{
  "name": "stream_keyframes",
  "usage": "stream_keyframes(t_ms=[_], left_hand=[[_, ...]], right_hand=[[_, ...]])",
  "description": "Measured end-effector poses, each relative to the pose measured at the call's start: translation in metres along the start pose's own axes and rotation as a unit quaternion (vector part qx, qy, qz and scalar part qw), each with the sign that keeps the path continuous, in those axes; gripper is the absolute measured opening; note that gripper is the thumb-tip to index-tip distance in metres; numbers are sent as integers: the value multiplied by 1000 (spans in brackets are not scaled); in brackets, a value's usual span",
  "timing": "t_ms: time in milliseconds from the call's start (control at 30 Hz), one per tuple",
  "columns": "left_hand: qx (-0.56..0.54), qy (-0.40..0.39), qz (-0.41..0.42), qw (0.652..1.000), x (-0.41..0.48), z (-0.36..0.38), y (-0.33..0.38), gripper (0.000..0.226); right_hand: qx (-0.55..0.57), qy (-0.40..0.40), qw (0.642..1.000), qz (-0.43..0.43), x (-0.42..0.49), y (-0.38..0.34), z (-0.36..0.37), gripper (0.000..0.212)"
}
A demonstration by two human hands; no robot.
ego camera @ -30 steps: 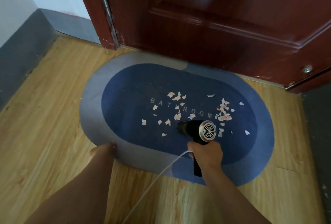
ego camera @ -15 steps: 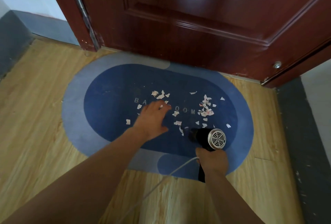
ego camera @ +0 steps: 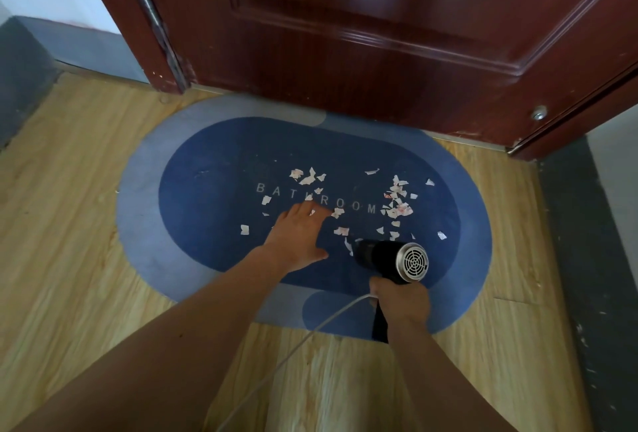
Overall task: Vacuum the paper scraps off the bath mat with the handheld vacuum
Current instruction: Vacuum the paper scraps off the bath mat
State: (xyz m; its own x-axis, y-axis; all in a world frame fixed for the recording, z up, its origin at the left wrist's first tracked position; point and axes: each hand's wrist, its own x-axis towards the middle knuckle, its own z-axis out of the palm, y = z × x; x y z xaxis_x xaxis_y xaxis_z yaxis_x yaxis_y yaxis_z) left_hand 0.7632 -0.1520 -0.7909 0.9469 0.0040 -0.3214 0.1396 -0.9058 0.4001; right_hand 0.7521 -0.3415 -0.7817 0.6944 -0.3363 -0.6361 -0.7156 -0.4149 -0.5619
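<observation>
A blue oval bath mat (ego camera: 207, 169) marked BATHROOM lies on the wood floor. Several white paper scraps (ego camera: 397, 204) are scattered over its middle and right side. My right hand (ego camera: 402, 300) grips the handle of the black handheld vacuum (ego camera: 383, 257), whose silver grille faces me and whose nozzle points left at a scrap on the mat. My left hand (ego camera: 298, 236) rests flat on the mat with fingers spread, just left of the nozzle, among the scraps.
A dark red door (ego camera: 379, 34) stands just behind the mat, with its frame (ego camera: 138, 17) at the left. A white cord (ego camera: 293, 345) runs from the vacuum toward me. Wood floor (ego camera: 69, 224) surrounds the mat; dark baseboard (ego camera: 587, 259) runs along the right.
My left hand has moved from the mat's near left edge onto the middle of the mat. The vacuum has shifted slightly right and nearer to me.
</observation>
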Motion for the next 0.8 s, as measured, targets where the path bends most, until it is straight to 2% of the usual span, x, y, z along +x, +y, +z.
stream_keyframes(t_ms=[367, 600, 800], left_hand=[[-4, -18, -6, 1000, 3, 6, 1, 77], [-22, -18, -14, 1000, 2, 9, -4, 75], [-28, -11, -30, 999, 0, 8, -10, 74]], right_hand=[[45, -10, 998, 44, 9, -5, 1, 6], [21, -41, 998, 39, 10, -8, 4, 10], [63, -47, 996, 51, 6, -9, 9, 8]])
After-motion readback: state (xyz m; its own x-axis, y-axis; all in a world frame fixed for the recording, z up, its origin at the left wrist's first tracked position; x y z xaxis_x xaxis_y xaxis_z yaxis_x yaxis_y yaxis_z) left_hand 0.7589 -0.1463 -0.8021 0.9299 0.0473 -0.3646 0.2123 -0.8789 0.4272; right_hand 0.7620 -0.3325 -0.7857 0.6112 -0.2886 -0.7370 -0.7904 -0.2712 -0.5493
